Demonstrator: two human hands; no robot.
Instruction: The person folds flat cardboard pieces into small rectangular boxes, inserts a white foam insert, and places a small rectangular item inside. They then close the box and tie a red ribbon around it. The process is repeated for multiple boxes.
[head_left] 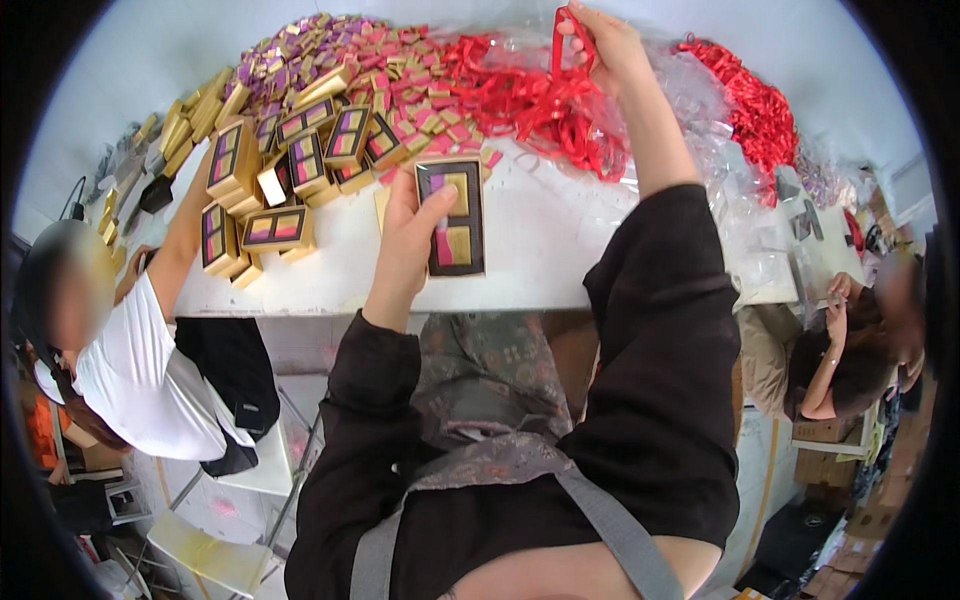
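Note:
My left hand (402,232) grips a small gold-edged box (457,258) above the near side of the white table (520,285). The box has a dark insert with compartments holding purple, gold and pink wrapped pieces, and my thumb lies across its upper part. At the far side, my right hand (606,48) is raised and closed on a red ribbon loop (560,42). Below it spreads a tangled heap of red ribbons (560,110). What lies beneath the box is mostly hidden.
Stacked gold boxes (275,229) stand left of my left hand. Behind them are heaps of small wrapped pieces (300,55). Clear plastic bags (690,110) and more red ribbon (745,95) lie right. A co-worker in white (150,350) reaches in from the left; another person (850,350) sits right.

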